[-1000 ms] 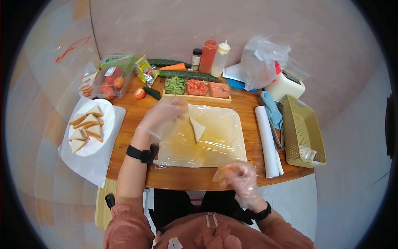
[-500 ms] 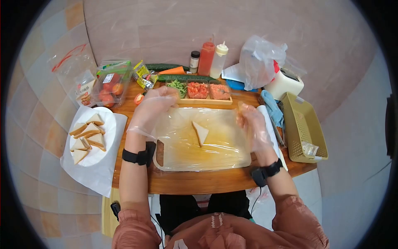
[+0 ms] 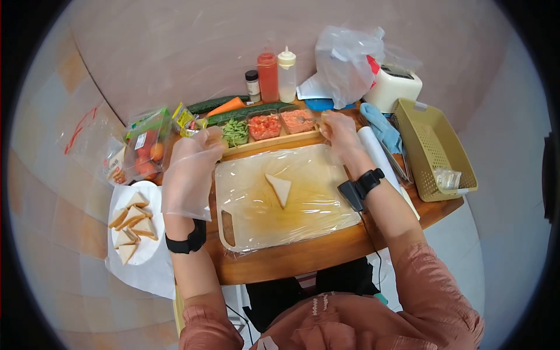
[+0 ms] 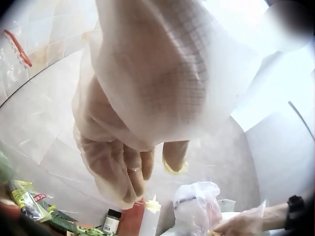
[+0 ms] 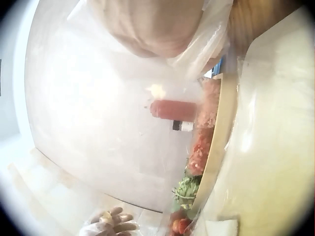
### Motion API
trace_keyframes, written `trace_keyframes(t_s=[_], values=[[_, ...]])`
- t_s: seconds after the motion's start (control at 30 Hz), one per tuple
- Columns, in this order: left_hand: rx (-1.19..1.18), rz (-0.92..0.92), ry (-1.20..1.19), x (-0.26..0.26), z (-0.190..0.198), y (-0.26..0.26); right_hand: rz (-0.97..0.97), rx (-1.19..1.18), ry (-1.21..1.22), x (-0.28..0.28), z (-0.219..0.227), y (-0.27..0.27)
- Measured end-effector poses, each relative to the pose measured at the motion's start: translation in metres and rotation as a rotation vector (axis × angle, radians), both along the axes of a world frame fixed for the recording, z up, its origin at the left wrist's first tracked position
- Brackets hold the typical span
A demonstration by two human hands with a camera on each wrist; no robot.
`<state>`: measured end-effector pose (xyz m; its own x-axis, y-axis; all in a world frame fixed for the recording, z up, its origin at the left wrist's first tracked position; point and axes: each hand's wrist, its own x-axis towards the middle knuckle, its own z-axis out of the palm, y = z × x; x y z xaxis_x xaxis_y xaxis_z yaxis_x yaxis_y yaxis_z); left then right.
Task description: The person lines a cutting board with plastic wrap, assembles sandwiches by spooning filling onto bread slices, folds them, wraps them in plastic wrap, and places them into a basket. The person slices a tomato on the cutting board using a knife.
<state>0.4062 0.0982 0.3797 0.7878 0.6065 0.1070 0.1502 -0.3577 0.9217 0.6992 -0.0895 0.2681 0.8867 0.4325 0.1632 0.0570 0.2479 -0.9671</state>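
My left hand [image 3: 192, 166], in a loose clear plastic glove, hovers left of a wooden tray [image 3: 274, 140] of chopped food. In the left wrist view its fingers [image 4: 106, 162] are relaxed, with the thumb apart and nothing between. The gloved right hand [image 3: 343, 139] is at the tray's right end, fingertips overlapping the corner in the head view. Its fingertips are hidden in the right wrist view. Between the forearms lies a cutting board [image 3: 251, 224] under plastic film, bearing one white bread triangle [image 3: 280, 189] on yellowish smears.
Bread triangles [image 3: 133, 219] fill a white plate [image 3: 146, 251] at left. Behind the tray stand a red squeeze bottle [image 3: 268, 79], a white one [image 3: 287, 76] and cucumbers [image 3: 219, 104]. To the right are a white roll [image 3: 379, 151], a toaster [image 3: 394, 88] and a basket [image 3: 434, 160].
My right hand has risen from the table's front edge, past the board's right side, to the tray's right end. The left hand has shifted left of the tray. The head view has tilted.
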Motion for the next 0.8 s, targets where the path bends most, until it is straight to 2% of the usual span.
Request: trace_keyframes(t_s=[0.03,0.07,0.13,0.27,0.43,0.57,0.67,0.8], values=[[0.006,-0.007,0.008,0.001,0.004,-0.002,0.048,0.108,0.134,0.003,-0.001,0.002],[0.011,-0.01,-0.038,0.0,0.01,-0.005,0.043,0.114,0.141,0.005,-0.004,0.002],[0.026,-0.019,-0.078,0.0,0.021,-0.007,0.149,0.169,0.06,0.004,-0.001,0.002],[0.085,0.008,-0.096,0.001,0.037,-0.015,-0.017,0.043,0.174,-0.006,0.019,0.013],[0.045,0.011,-0.108,0.007,0.047,-0.02,-0.128,-0.015,-0.086,0.011,0.005,0.023],[0.064,0.036,-0.086,0.012,0.05,-0.019,-0.133,0.019,-0.123,0.013,0.0,0.022],[0.026,0.011,-0.179,0.015,0.046,-0.023,-0.07,-0.028,-0.095,0.008,0.005,0.018],[0.198,0.043,-0.024,0.014,0.045,-0.025,-0.043,-0.061,-0.164,0.013,-0.005,0.022]])
